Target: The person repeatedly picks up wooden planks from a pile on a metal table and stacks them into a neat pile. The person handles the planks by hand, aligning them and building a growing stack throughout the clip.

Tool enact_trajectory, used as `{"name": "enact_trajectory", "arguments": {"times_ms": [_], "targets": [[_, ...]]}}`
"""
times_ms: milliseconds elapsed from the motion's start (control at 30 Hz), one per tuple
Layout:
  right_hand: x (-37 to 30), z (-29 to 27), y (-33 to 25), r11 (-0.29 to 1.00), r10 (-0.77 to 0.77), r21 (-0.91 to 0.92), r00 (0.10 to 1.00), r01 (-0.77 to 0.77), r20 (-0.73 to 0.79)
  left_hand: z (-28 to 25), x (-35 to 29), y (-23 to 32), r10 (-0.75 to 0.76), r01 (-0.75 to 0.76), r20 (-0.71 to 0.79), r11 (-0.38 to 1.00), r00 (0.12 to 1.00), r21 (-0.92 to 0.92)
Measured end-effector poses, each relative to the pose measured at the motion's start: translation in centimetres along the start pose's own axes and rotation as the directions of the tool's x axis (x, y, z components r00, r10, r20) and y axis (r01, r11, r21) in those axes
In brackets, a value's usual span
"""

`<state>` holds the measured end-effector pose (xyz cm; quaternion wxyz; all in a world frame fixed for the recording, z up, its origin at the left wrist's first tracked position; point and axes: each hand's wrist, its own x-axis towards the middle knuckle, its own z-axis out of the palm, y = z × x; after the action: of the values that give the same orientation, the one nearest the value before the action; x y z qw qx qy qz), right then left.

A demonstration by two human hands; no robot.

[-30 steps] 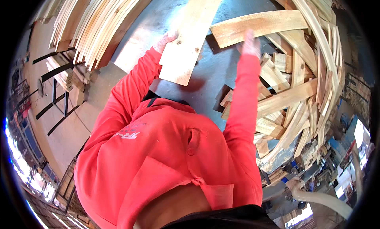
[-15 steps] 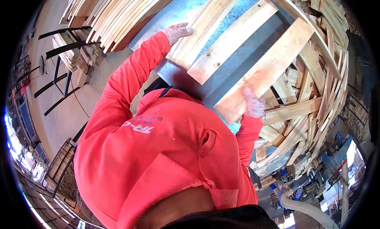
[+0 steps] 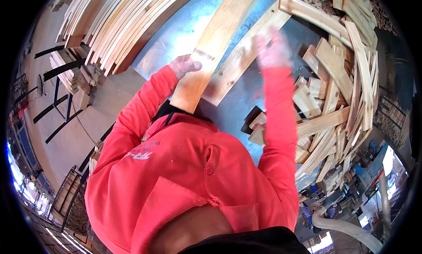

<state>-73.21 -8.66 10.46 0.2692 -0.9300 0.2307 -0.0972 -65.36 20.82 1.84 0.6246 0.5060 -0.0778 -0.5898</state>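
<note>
My left hand grips the left edge of a long wooden board, its thumb lying on the top face. The near end of this board reaches almost to my chest. A second wooden board, marked with small dark knots, lies to its right on the blue-grey metal tabletop. Over that second board is my right hand, blurred by motion. Its fingers point away from me, and whether they touch the board cannot be made out.
A heap of short wooden offcuts covers the right side, bordered by longer boards. At the upper left stands a tall stack of boards. Black metal stand legs are on the floor at left. A pale flexible hose runs at lower right.
My right hand has let go of the board it held at the right and moved up and away from me. The board at my left hand has come nearer to my chest.
</note>
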Motion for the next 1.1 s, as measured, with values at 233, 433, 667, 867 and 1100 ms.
{"name": "enact_trajectory", "arguments": {"times_ms": [233,433,667,867,1100], "targets": [[20.9,-2.5,11.7,0.266,-0.024,-0.903,0.939,0.337,0.343,3.1,-3.9,-1.0,-0.016,0.08,0.16,0.911,0.987,-0.405],[20.2,-3.0,14.4,0.403,-0.042,-0.791,0.872,0.461,0.487,4.6,-5.0,3.1,-0.155,0.15,-0.027,0.978,0.988,-0.144],[-7.4,-5.0,9.2,0.458,-0.366,-0.078,0.267,0.886,0.892,6.6,-2.4,7.4,0.159,-0.145,0.051,0.967,0.986,-0.209],[-16.6,3.2,0.0,0.99,0.141,-0.089,0.874,-0.113,0.465,14.2,0.5,4.5,0.365,-0.324,-0.163,0.917,0.917,0.233],[-21.7,8.3,5.3,0.374,0.01,0.831,0.898,-0.412,0.441,10.6,3.1,0.3,-0.216,0.207,0.006,0.932,0.976,-0.298]]}}
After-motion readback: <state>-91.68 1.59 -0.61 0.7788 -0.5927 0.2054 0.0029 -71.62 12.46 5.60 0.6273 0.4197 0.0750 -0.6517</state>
